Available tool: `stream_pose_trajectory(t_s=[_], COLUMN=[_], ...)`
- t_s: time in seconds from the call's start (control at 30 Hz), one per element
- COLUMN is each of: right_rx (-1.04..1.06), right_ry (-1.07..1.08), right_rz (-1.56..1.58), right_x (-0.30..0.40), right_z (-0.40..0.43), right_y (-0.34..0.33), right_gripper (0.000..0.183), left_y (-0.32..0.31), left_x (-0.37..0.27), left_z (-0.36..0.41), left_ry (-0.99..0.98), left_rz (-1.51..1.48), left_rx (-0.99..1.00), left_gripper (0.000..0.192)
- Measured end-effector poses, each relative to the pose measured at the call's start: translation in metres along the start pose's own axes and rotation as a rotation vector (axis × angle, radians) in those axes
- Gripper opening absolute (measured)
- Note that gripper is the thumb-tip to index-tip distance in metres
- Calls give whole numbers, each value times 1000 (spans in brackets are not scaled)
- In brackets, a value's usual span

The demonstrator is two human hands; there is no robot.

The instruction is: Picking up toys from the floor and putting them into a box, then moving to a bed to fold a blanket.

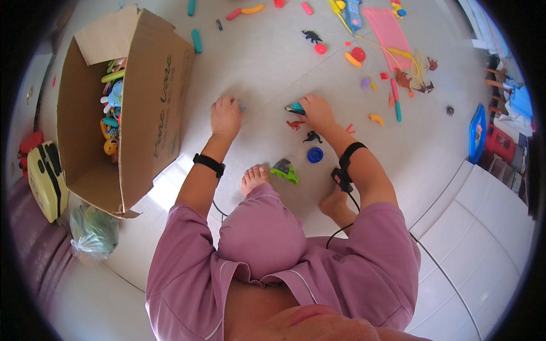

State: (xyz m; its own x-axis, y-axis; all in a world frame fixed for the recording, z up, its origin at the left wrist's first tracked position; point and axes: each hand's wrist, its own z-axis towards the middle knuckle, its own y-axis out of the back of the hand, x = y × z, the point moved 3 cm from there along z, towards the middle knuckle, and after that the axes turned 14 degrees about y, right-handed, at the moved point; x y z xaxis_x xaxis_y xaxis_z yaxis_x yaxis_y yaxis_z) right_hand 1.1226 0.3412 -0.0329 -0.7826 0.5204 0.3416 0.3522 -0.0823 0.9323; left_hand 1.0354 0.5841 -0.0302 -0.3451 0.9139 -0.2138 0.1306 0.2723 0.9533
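Observation:
My left hand (225,116) is low over the tiled floor, its fingers curled around a small bluish thing (242,106) that is mostly hidden. To the right, my right hand (317,112) grips a teal toy piece (297,106), with a dark piece (294,111) against it. Just below those fingers lies a reddish-brown toy dinosaur (295,124). A black toy dinosaur (313,137) and a round blue lid-like piece (315,155) lie nearer to me. Beside my bare foot is a green and grey toy piece (285,171).
At left stands an open cardboard box (170,106) holding mixed toys (113,98). Behind it are a yellow case (47,181) and a tied plastic bag (94,232). Scattered ahead are a blue toy phone (353,15), a pink sheet (379,27), yellow cord (416,68) and a stegosaurus (312,36).

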Motion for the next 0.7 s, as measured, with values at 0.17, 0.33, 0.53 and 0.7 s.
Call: stream_pose_trajectory(t_s=[0.17,0.33,0.53,0.7], right_rx=[-65,-206,-165,-65], right_ry=[-355,235,211,106], right_rz=[294,91,17,117], right_x=[-1,42,53,47], right_z=[-32,-63,-52,-47], right_y=[8,18,-7,-20], right_gripper=[31,43,41,34], left_y=[-20,-10,-49,-59], left_x=[-8,-69,-79,-67], left_z=[-23,-96,-116,-104], left_ry=[29,-424,-700,-409], left_rz=[-26,-226,-341,-269], left_rx=[199,532,316,493], left_gripper=[25,35,20,20])
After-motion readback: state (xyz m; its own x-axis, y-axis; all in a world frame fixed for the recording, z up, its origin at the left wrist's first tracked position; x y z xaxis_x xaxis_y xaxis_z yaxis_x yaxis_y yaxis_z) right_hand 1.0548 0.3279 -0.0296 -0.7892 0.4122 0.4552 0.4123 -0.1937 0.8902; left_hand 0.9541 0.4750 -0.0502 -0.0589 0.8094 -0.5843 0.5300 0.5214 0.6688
